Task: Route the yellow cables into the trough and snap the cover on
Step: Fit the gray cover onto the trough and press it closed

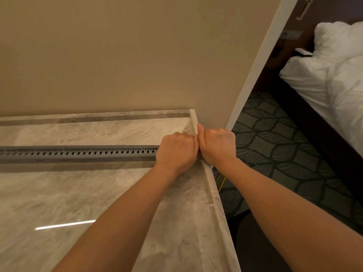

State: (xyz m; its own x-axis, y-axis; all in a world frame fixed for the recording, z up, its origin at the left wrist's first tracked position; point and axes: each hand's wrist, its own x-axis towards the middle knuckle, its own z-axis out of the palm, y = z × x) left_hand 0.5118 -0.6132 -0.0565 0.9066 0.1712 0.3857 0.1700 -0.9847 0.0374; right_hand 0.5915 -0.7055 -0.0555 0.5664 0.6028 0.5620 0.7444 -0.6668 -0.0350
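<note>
A long grey slotted cable trough [78, 155] lies across the marble counter [68, 193], running from the left edge to the counter's right edge. My left hand [177, 152] is closed over the trough's right end. My right hand [217, 145] is closed beside it, at the counter's edge, thumb pointing up. The two hands touch. A short stretch of yellow cable [221, 183] hangs below the counter edge under my right wrist. The trough's end and whatever is under the hands are hidden.
A beige wall [117, 55] stands right behind the counter and ends in a white corner trim [253, 71]. Patterned dark carpet [284, 154] lies to the right, with a bed and white duvet [337, 75] beyond.
</note>
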